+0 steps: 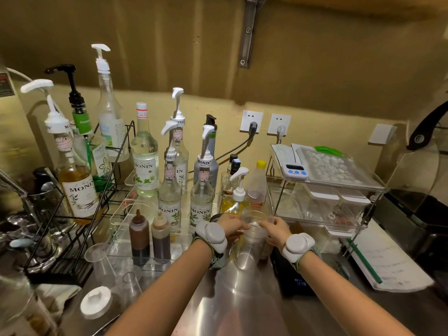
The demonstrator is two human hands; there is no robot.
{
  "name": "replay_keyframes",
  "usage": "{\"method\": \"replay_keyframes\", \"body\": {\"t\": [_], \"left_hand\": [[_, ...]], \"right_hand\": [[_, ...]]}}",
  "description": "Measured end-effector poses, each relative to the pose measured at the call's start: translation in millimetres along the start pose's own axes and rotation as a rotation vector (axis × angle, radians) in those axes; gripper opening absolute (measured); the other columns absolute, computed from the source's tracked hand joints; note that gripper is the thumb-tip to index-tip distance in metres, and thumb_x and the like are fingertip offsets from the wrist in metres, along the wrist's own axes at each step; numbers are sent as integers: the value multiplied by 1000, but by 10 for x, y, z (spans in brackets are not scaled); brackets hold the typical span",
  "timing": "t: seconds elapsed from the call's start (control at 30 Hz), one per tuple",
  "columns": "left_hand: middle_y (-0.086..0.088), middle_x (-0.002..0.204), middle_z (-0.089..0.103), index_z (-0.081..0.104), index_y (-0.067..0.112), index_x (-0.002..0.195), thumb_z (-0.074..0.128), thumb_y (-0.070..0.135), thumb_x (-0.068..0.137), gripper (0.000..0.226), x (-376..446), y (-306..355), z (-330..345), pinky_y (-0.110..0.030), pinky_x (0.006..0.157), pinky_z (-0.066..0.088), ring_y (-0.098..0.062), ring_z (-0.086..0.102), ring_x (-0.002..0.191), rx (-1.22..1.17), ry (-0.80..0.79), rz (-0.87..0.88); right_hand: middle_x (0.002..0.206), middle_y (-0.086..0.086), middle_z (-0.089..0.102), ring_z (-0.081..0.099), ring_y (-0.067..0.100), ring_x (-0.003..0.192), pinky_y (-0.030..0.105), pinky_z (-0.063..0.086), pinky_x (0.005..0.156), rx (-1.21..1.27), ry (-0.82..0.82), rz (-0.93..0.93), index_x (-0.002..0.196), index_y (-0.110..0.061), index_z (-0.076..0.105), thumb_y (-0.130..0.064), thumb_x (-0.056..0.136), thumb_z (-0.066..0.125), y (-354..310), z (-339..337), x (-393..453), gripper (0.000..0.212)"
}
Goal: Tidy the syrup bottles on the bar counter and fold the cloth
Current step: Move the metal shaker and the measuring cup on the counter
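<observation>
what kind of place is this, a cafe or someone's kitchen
Most likely a cafe or drinks bar prep counter. Many Monin pump syrup bottles stand in racks on a steel counter, with a digital scale and sauce squeeze bottles close by.

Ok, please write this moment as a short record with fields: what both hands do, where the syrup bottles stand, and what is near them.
left hand: left hand on the rim of a clear plastic cup
right hand: right hand on the same rim, opposite side
grip: both hold the cup
syrup bottles: Monin pump bottles upright, left of the cup
squeeze bottles: two brown squeeze bottles in a clear tray
right side: white timer on a clear rack
cloth: not clearly seen
</observation>
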State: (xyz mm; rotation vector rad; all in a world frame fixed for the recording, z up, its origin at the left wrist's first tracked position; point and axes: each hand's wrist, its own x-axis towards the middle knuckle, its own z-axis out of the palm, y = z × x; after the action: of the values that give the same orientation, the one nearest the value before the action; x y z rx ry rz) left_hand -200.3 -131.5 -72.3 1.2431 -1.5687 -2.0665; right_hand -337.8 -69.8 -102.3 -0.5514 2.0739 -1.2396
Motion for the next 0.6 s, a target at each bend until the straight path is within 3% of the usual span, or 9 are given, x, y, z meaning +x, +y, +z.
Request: {"method": "replay_keyframes", "body": {"t": [0.07, 0.2, 0.33, 0.5, 0.6], "left_hand": [[-9, 92, 58, 50, 8, 131, 64, 2, 85, 48, 2, -8, -11, -21, 59, 41, -13, 53, 71, -12, 9, 8], [-12, 109, 55, 42, 11, 139, 65, 5, 85, 58, -14, 0, -17, -21, 58, 41, -18, 55, 91, -26, 17, 25], [-11, 107, 55, 49, 12, 134, 62, 6, 88, 48, -114, -14, -60, -22, 61, 43, -19, 55, 93, -32, 37, 29], [-7, 81, 58, 55, 6, 126, 56, 4, 90, 36, -356, -73, -147, -20, 54, 40, -13, 54, 66, -45, 72, 87], [-6, 76, 57, 55, 3, 123, 51, 2, 92, 31, -539, -137, -202, -20, 51, 35, -13, 51, 62, -49, 51, 110]], "right_hand": [[127, 13, 54, 51, 29, 122, 43, 42, 107, 4, -2, 10, 130, -5, 47, -18, 84, 65, -3, 3, 3, 51], [127, 14, 53, 50, 24, 108, 41, 41, 105, 34, -21, 34, 134, -6, 44, -21, 85, 63, -54, -24, 10, 55], [148, 15, 38, 40, 31, 133, 38, 35, 108, -31, 15, 7, 146, -5, 25, -24, 87, 62, -99, -64, -65, 73], [142, 16, 46, 47, 35, 128, 45, 40, 107, -31, 222, -125, 140, -7, 37, -22, 86, 60, -128, -91, -313, 60], [130, 18, 56, 52, 37, 120, 49, 43, 103, 6, 302, -176, 126, -7, 53, -19, 86, 59, -158, -63, -524, 42]]}}
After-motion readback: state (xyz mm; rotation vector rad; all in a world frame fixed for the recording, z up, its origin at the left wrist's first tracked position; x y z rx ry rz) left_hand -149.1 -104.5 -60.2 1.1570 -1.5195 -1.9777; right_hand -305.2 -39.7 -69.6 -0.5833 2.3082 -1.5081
